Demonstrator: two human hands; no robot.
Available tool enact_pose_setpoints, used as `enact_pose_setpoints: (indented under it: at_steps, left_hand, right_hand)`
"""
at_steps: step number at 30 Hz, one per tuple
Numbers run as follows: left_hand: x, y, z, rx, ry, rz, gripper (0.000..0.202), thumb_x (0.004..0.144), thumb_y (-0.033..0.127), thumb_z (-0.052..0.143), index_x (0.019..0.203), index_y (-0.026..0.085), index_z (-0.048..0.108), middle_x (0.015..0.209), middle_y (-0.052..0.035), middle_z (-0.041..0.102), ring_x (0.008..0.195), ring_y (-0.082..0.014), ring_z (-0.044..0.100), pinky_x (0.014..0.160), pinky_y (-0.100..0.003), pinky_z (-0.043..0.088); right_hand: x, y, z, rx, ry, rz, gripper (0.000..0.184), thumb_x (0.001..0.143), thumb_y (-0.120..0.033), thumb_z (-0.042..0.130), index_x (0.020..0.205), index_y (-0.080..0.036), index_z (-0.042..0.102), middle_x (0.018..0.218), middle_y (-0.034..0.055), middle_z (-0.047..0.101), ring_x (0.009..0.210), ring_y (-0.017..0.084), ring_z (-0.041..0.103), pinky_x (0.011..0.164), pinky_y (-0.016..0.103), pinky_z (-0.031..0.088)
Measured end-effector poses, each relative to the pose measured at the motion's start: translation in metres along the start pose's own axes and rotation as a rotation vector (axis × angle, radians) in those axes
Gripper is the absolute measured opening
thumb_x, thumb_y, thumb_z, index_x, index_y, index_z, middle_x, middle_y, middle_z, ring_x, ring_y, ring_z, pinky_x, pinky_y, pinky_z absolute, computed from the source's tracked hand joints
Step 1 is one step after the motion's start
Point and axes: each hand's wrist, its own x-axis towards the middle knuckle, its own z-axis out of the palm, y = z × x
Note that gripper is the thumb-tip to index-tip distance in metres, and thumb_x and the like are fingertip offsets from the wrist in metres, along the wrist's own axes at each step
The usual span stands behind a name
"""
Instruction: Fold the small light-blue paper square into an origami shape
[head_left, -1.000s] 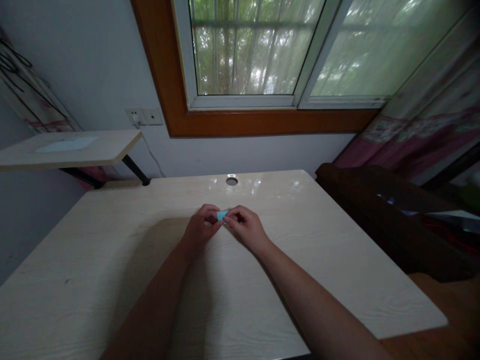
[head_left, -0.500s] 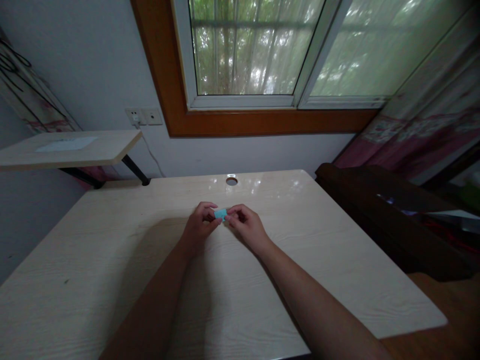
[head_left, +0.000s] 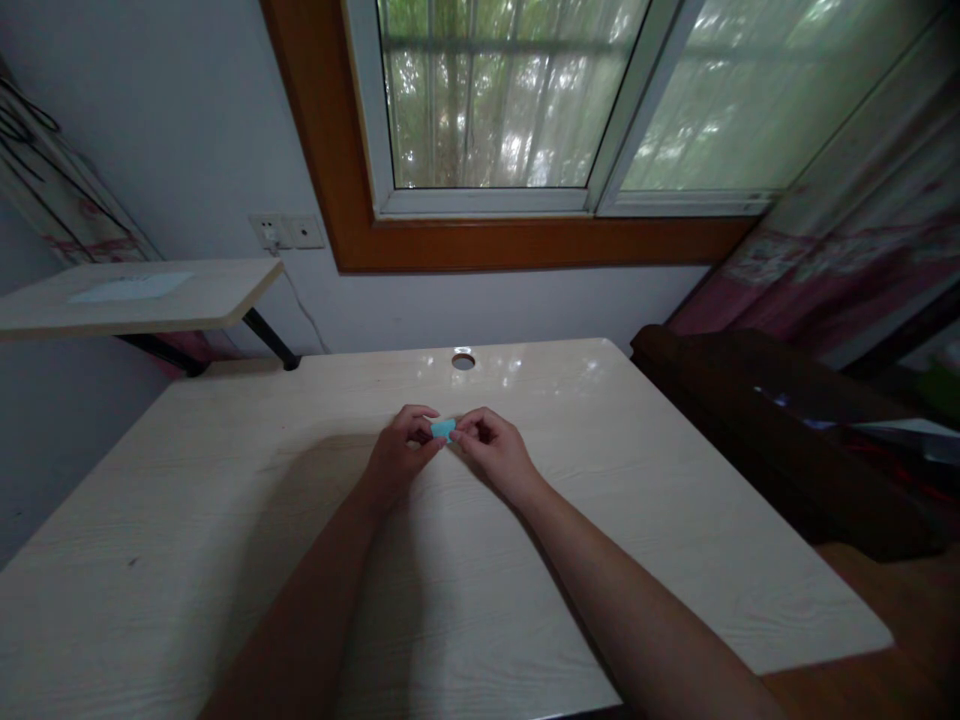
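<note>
A small light-blue piece (head_left: 443,428), perhaps folded paper, is pinched between both my hands over the middle of a pale wooden table (head_left: 225,520). My left hand (head_left: 401,458) grips its left side with curled fingers. My right hand (head_left: 491,452) grips its right side, fingertips pressed together on it. Most of the blue piece is hidden by my fingers.
A round cable hole (head_left: 463,361) sits near the table's far edge. A small side table (head_left: 150,297) with a pale sheet on it stands at the left by the wall. A dark sofa or bed edge (head_left: 757,420) lies to the right. A window is ahead.
Both hands stay together on the blue piece with only small finger movements; the piece looks slightly more rounded or folded now. The arms have not shifted.
</note>
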Motion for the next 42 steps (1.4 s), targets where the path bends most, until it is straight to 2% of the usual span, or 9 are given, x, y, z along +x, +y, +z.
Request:
enact_pose_setpoints:
  at_steps: [17, 24, 30, 35, 42]
  left_hand:
    - [0.000, -0.005, 0.001, -0.067, -0.026, -0.016, 0.037, 0.078, 0.030, 0.070, 0.111, 0.020, 0.054, 0.075, 0.0019, 0.061, 0.069, -0.0131, 0.060, 0.067, -0.025, 0.045]
    - [0.000, -0.003, 0.001, -0.077, -0.038, 0.002, 0.036, 0.079, 0.026, 0.069, 0.111, 0.020, 0.054, 0.075, 0.0026, 0.059, 0.069, -0.0122, 0.058, 0.067, -0.024, 0.045]
    - [0.001, -0.004, 0.000, -0.067, -0.048, -0.012, 0.037, 0.079, 0.028, 0.071, 0.110, 0.020, 0.054, 0.071, 0.0034, 0.058, 0.066, -0.0124, 0.057, 0.064, -0.023, 0.044]
    - [0.001, -0.009, 0.000, -0.117, -0.064, -0.003, 0.036, 0.080, 0.026, 0.070, 0.111, 0.021, 0.053, 0.071, 0.0037, 0.057, 0.065, -0.0118, 0.056, 0.063, -0.023, 0.042]
    - [0.001, -0.012, -0.001, -0.176, -0.080, -0.036, 0.038, 0.078, 0.025, 0.070, 0.111, 0.020, 0.052, 0.069, 0.0043, 0.057, 0.064, -0.0124, 0.058, 0.061, -0.024, 0.042]
  right_hand:
    - [-0.001, 0.002, 0.000, -0.040, -0.035, -0.008, 0.023, 0.077, -0.041, 0.070, 0.083, -0.019, 0.063, 0.062, -0.0033, 0.052, 0.057, 0.012, 0.045, 0.054, 0.024, 0.037]
    - [-0.002, 0.000, -0.001, -0.022, -0.053, 0.004, 0.023, 0.077, -0.040, 0.070, 0.083, -0.019, 0.062, 0.063, -0.0037, 0.049, 0.058, 0.011, 0.044, 0.054, 0.024, 0.036]
    - [-0.001, 0.000, 0.001, -0.053, -0.025, 0.011, 0.022, 0.075, -0.038, 0.070, 0.079, -0.019, 0.061, 0.062, -0.0043, 0.048, 0.057, 0.011, 0.043, 0.053, 0.023, 0.034]
    - [0.001, 0.003, 0.002, -0.008, 0.002, 0.021, 0.021, 0.075, -0.036, 0.070, 0.078, -0.019, 0.058, 0.063, -0.0046, 0.049, 0.057, 0.010, 0.042, 0.052, 0.023, 0.032]
    - [0.003, 0.007, 0.001, 0.091, 0.014, 0.024, 0.023, 0.076, -0.035, 0.070, 0.081, -0.020, 0.053, 0.068, -0.0041, 0.052, 0.060, 0.010, 0.046, 0.055, 0.023, 0.035]
